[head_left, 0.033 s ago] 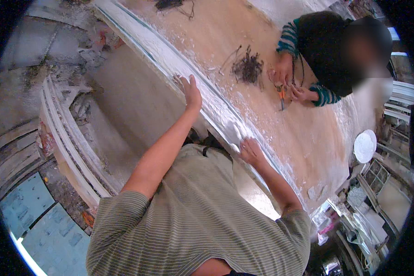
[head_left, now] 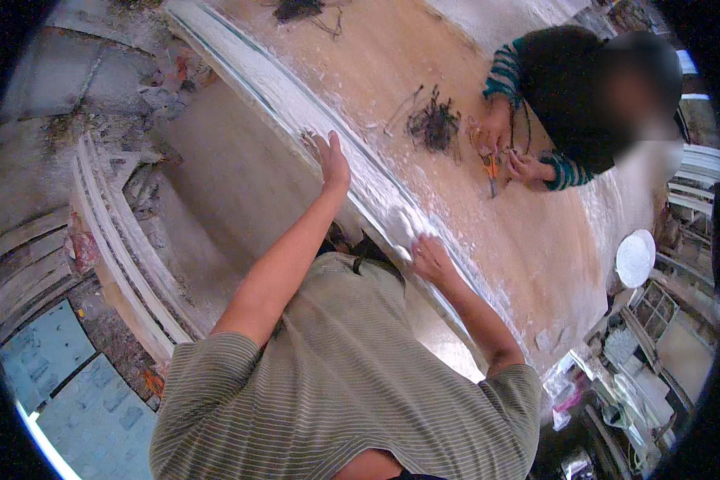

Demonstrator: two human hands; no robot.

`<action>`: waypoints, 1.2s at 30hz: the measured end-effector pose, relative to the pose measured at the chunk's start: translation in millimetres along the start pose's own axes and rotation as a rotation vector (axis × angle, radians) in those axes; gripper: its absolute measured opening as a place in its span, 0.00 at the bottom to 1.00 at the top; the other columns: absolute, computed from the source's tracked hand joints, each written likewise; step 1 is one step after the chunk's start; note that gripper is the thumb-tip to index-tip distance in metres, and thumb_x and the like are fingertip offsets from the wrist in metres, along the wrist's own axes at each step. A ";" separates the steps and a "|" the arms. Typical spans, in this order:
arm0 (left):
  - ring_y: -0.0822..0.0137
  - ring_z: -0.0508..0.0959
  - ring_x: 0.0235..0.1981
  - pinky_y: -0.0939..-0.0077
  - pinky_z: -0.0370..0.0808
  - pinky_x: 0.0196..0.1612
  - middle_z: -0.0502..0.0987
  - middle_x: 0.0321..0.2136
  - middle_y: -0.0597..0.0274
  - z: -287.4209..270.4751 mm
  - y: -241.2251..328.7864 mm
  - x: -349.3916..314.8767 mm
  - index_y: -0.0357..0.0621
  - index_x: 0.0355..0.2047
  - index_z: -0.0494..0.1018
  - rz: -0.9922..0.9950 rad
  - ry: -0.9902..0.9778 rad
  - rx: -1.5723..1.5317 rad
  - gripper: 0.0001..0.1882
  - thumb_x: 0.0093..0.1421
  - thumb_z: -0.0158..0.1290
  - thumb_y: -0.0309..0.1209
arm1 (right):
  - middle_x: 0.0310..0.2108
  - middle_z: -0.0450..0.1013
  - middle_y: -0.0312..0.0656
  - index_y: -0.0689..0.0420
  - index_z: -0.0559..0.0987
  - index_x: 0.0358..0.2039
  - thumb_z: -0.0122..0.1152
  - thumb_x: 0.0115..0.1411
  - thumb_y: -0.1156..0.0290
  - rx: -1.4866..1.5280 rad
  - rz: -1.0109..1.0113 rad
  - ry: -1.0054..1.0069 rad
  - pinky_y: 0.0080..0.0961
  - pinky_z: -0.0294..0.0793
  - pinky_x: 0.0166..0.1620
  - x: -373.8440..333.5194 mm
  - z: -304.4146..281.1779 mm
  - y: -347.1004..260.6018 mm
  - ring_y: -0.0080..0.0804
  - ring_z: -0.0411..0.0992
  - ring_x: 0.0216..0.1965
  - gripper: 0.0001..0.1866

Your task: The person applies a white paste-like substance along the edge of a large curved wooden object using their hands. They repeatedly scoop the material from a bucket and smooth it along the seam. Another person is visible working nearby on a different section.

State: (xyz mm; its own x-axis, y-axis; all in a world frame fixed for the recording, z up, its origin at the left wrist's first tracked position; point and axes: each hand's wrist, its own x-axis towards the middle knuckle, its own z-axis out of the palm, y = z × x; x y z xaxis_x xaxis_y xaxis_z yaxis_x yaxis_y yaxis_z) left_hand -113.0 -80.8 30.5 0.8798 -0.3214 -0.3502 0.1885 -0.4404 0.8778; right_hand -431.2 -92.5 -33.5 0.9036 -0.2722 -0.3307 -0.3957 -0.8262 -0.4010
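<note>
A long, pale moulding strip (head_left: 368, 180) runs diagonally along the table's near edge, its trough coated with white powder or paste. My left hand (head_left: 334, 164) rests on the strip's near side, thumb and fingers apart, holding nothing that I can see. Farther down the strip, to the right, my right hand (head_left: 434, 261) bends its fingers against a soft-looking white lump (head_left: 406, 221) lying in the trough. Whether the lump is wet plaster or a white-coated wad, I cannot tell. The right fingertips are partly hidden by it.
Across the brown tabletop (head_left: 528, 248) a co-worker's hands hold an orange-handled tool (head_left: 490, 166). Dark tangled fibres (head_left: 434, 122) lie beside them, with white crumbs scattered around. Curved white mouldings (head_left: 124, 240) stand at left; a white round bucket or disc (head_left: 635, 258) is at right.
My right hand and the white lump have shifted slightly up and left along the strip. My left hand stays put. The co-worker's hands and tool have moved a little.
</note>
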 end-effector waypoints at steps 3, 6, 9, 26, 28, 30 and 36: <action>0.50 0.37 0.70 0.64 0.36 0.69 0.36 0.68 0.37 -12.3 3.2 47.0 0.28 0.66 0.37 0.035 0.040 -0.032 0.44 0.67 0.33 0.55 | 0.55 0.66 0.60 0.63 0.73 0.47 0.51 0.59 0.59 0.149 0.033 -0.051 0.48 0.60 0.60 92.9 -45.3 -40.5 0.56 0.63 0.57 0.22; 0.50 0.36 0.70 0.62 0.36 0.69 0.36 0.68 0.37 -27.8 1.2 110.9 0.29 0.66 0.38 0.077 0.022 -0.133 0.43 0.67 0.33 0.55 | 0.57 0.64 0.62 0.64 0.71 0.49 0.49 0.61 0.59 -0.092 -0.238 0.227 0.50 0.59 0.61 180.5 -17.2 -42.5 0.57 0.63 0.58 0.23; 0.48 0.35 0.70 0.60 0.36 0.69 0.36 0.68 0.37 -51.7 4.7 181.2 0.29 0.66 0.38 0.076 0.042 -0.058 0.43 0.67 0.34 0.55 | 0.56 0.63 0.64 0.67 0.70 0.50 0.49 0.61 0.59 0.032 -0.074 0.071 0.50 0.59 0.61 266.4 -83.5 -96.6 0.57 0.63 0.58 0.25; 0.54 0.27 0.70 0.63 0.30 0.69 0.29 0.69 0.46 -181.1 76.3 525.0 0.32 0.67 0.34 0.148 -0.094 -0.058 0.45 0.66 0.33 0.57 | 0.42 0.71 0.58 0.67 0.75 0.40 0.57 0.52 0.64 -0.092 -0.205 0.194 0.49 0.67 0.51 711.9 -178.4 -231.3 0.57 0.69 0.46 0.20; 0.52 0.30 0.70 0.64 0.32 0.69 0.32 0.69 0.43 -194.6 85.0 565.2 0.31 0.67 0.35 0.152 -0.074 -0.111 0.45 0.66 0.33 0.57 | 0.41 0.72 0.58 0.67 0.76 0.38 0.56 0.52 0.65 -0.090 -0.287 0.380 0.49 0.67 0.52 753.5 -187.9 -247.9 0.57 0.69 0.46 0.18; 0.49 0.37 0.70 0.64 0.36 0.70 0.36 0.68 0.38 -210.6 91.0 607.4 0.28 0.66 0.37 0.196 -0.054 -0.165 0.45 0.66 0.34 0.56 | 0.40 0.72 0.58 0.66 0.77 0.37 0.54 0.53 0.65 -0.077 -0.258 0.263 0.50 0.67 0.52 800.1 -210.5 -267.6 0.58 0.69 0.46 0.17; 0.56 0.34 0.70 0.65 0.35 0.69 0.34 0.69 0.46 -254.3 102.5 755.0 0.34 0.67 0.37 0.090 -0.077 -0.195 0.43 0.66 0.33 0.57 | 0.38 0.73 0.59 0.66 0.77 0.36 0.52 0.55 0.65 -0.182 -0.362 0.309 0.50 0.68 0.51 945.0 -243.0 -305.8 0.58 0.69 0.44 0.17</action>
State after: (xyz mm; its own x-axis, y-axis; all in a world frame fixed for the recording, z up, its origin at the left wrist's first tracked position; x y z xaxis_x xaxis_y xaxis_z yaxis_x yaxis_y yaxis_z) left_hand 681.6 -155.4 -60.9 0.8623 -0.4185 -0.2851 0.1981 -0.2393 0.9505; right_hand 583.5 -216.9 -15.8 0.9948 -0.0627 0.0809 -0.0378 -0.9596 -0.2788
